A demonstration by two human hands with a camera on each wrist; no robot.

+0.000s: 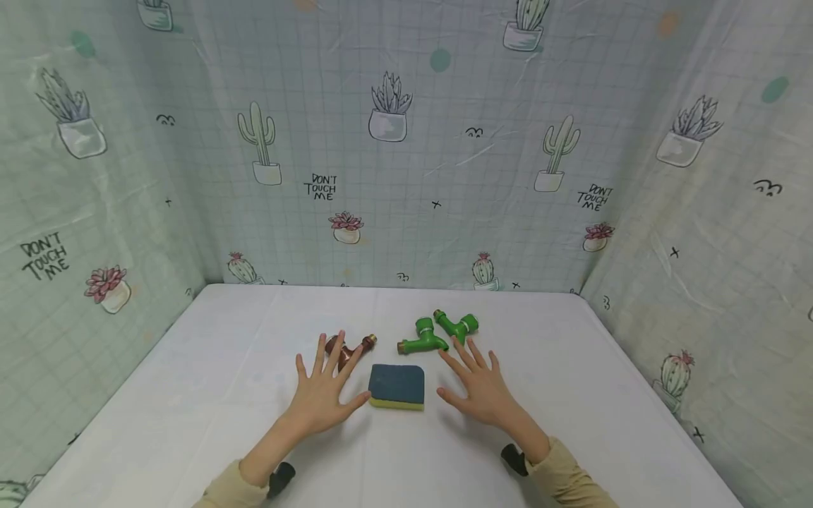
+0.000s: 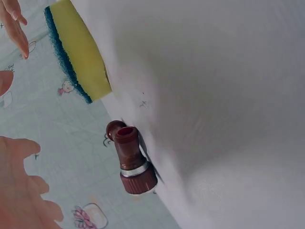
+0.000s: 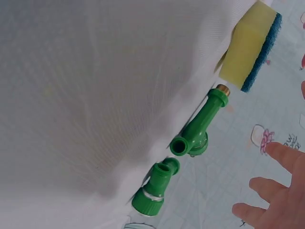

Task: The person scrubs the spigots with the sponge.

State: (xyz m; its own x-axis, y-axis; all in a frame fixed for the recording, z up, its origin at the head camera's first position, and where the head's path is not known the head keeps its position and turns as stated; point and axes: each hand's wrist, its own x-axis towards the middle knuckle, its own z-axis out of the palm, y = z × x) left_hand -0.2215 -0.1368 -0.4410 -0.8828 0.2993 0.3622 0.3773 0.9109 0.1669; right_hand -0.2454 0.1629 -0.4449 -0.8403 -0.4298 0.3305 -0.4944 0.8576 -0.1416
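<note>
1. The blue-and-yellow scouring sponge (image 1: 396, 383) lies flat on the white tabletop (image 1: 394, 458), yellow side down, between my hands.
2. My left grip (image 1: 320, 397) hovers left of the sponge, fingers spread apart, thumb pointing toward it.
3. My right grip (image 1: 485, 395) hovers right of the sponge, its fingers likewise spread.
4. Beyond the sponge to the left lies the brown faucet (image 2: 128, 155).
5. Beyond it to the right lie the nearer green faucet (image 1: 427, 342) and the farther green faucet (image 1: 454, 327); whether those two touch, I can't quite tell.
</note>
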